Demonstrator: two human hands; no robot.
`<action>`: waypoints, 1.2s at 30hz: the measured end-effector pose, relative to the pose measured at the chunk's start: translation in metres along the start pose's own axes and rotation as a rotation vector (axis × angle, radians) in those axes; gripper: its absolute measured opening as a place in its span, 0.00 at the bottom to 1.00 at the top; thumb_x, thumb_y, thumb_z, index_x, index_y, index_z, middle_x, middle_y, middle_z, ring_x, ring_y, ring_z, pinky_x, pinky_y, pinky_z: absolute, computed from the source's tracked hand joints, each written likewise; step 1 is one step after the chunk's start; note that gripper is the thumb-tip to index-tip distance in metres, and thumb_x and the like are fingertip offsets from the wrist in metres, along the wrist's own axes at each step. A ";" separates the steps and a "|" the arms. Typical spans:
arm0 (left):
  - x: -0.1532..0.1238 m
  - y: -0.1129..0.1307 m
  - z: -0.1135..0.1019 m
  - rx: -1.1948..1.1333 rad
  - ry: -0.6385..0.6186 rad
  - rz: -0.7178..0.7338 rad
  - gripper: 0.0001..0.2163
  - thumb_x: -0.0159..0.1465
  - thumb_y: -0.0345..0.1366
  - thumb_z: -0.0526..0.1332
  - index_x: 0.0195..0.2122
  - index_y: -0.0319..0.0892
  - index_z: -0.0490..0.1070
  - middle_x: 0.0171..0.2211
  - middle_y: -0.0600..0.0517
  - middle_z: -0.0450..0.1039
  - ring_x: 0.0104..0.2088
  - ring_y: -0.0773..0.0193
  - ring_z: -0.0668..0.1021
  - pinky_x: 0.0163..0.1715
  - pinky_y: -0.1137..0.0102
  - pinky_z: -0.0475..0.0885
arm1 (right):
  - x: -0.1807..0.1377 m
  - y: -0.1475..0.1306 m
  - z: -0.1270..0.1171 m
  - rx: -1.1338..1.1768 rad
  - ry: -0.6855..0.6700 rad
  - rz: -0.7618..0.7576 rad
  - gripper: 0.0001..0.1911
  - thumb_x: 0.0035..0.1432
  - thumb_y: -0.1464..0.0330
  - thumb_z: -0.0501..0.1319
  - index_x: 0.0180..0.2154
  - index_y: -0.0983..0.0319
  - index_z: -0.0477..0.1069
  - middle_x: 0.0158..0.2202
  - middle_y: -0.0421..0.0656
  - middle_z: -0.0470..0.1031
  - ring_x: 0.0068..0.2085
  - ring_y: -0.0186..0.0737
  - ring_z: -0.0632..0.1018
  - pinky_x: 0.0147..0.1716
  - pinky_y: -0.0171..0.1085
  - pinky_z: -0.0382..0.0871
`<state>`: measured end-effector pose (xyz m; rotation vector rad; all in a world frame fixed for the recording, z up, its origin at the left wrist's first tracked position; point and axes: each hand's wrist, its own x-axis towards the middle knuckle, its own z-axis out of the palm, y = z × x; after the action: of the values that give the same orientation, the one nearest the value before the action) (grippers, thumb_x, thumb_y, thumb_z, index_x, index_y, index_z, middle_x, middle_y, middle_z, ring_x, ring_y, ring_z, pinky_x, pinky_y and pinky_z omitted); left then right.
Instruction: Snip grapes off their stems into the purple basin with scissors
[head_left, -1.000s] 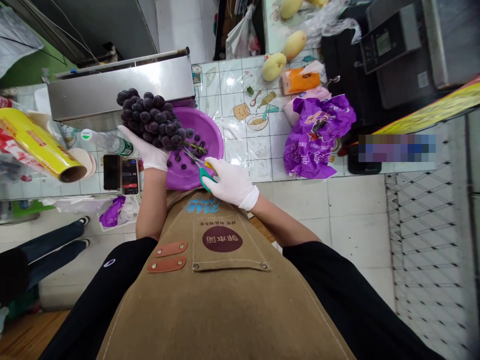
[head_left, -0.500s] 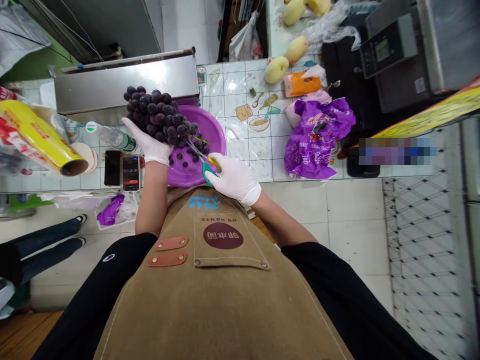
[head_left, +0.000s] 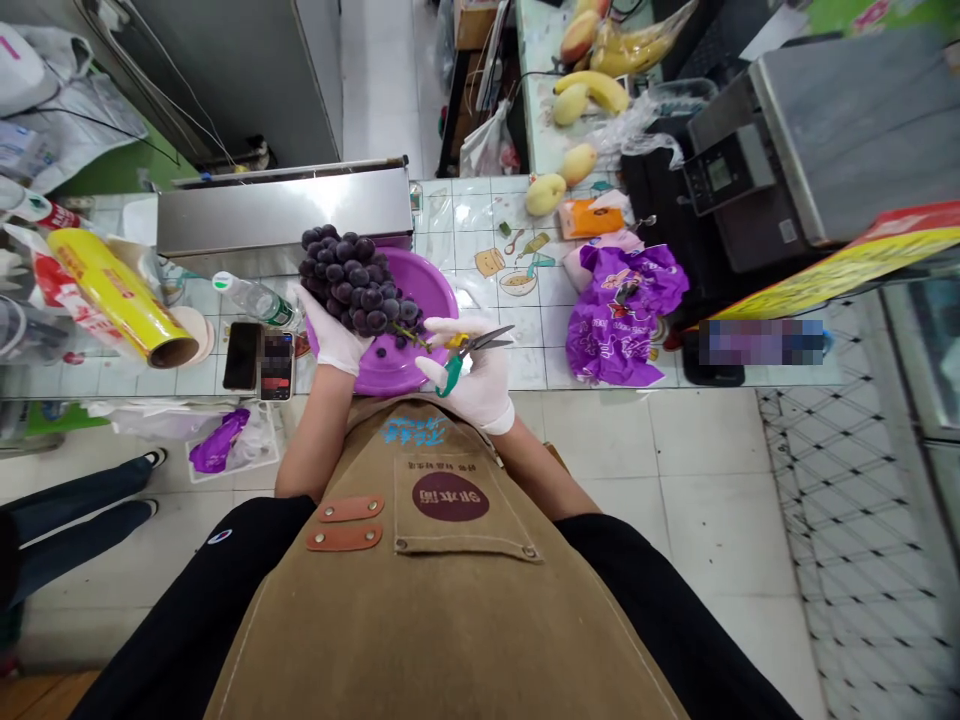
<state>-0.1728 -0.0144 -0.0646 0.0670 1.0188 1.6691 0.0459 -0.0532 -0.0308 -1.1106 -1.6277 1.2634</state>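
Dark grapes held over a purple basin, scissors turned aside

A bunch of dark grapes [head_left: 349,280] sits above the left part of a purple basin [head_left: 435,285] on the counter [head_left: 480,350]. Its green stem [head_left: 409,333] points toward the right hand, and a few loose grapes [head_left: 381,353] lie in the basin below.

The left hand [head_left: 330,335], in a white glove, cradles the bunch from beneath, its fingers mostly hidden behind the fruit. The right hand [head_left: 480,388], also gloved, holds scissors [head_left: 486,341] with green and yellow handles, the blades pointing away from the bunch. Its thumb and forefinger are parted around the stem's end; whether they touch it, I cannot tell.

Behind the basin stands a long metal box [head_left: 285,212]. To the left of the left hand lie a clear bottle [head_left: 255,299] and two phones [head_left: 244,356] side by side, with a yellow roll [head_left: 112,290] farther out. To the right, well apart from the basin, are a crumpled purple bag [head_left: 619,325], an orange tissue pack [head_left: 589,218] and pale yellow fruits [head_left: 545,194]; beyond them is a grey machine [head_left: 731,170] with a small display.

The person wears a brown apron [head_left: 450,620] over black sleeves. At the far left, another person's legs [head_left: 82,500] show below the counter.
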 end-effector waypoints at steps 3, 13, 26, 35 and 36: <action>-0.007 0.001 0.001 -0.006 -0.012 -0.038 0.42 0.73 0.70 0.35 0.81 0.55 0.53 0.78 0.51 0.60 0.76 0.50 0.67 0.72 0.49 0.70 | -0.002 -0.012 -0.005 0.029 -0.011 0.080 0.33 0.56 0.46 0.73 0.54 0.56 0.66 0.49 0.48 0.83 0.41 0.44 0.81 0.45 0.46 0.78; 0.016 0.017 -0.001 -0.111 -0.182 -0.018 0.40 0.75 0.68 0.32 0.78 0.58 0.60 0.77 0.55 0.63 0.78 0.51 0.65 0.76 0.51 0.66 | 0.021 -0.032 -0.055 -0.273 -0.556 0.266 0.14 0.58 0.58 0.71 0.42 0.59 0.83 0.36 0.40 0.82 0.39 0.44 0.80 0.42 0.40 0.73; 0.023 0.008 -0.005 -0.082 -0.177 -0.076 0.38 0.75 0.68 0.37 0.75 0.57 0.65 0.74 0.55 0.69 0.77 0.47 0.66 0.77 0.46 0.64 | 0.050 -0.031 -0.051 -0.494 -0.671 0.147 0.18 0.56 0.60 0.68 0.46 0.59 0.85 0.33 0.40 0.81 0.38 0.42 0.76 0.38 0.38 0.64; 0.017 0.009 0.000 -0.059 -0.163 -0.092 0.40 0.75 0.67 0.32 0.80 0.56 0.55 0.73 0.51 0.70 0.71 0.49 0.76 0.72 0.47 0.71 | 0.054 -0.026 -0.052 -0.541 -0.699 0.116 0.18 0.57 0.58 0.67 0.47 0.58 0.86 0.36 0.41 0.83 0.38 0.43 0.78 0.39 0.39 0.66; 0.017 0.009 0.000 -0.050 -0.156 -0.088 0.40 0.75 0.67 0.32 0.80 0.56 0.55 0.73 0.51 0.70 0.70 0.50 0.76 0.71 0.48 0.72 | 0.054 -0.026 -0.051 -0.543 -0.700 0.112 0.18 0.57 0.58 0.67 0.46 0.58 0.86 0.36 0.41 0.83 0.38 0.43 0.78 0.39 0.39 0.66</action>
<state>-0.1862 -0.0004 -0.0666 0.1158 0.8510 1.5830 0.0724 0.0104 0.0085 -1.1456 -2.5758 1.4174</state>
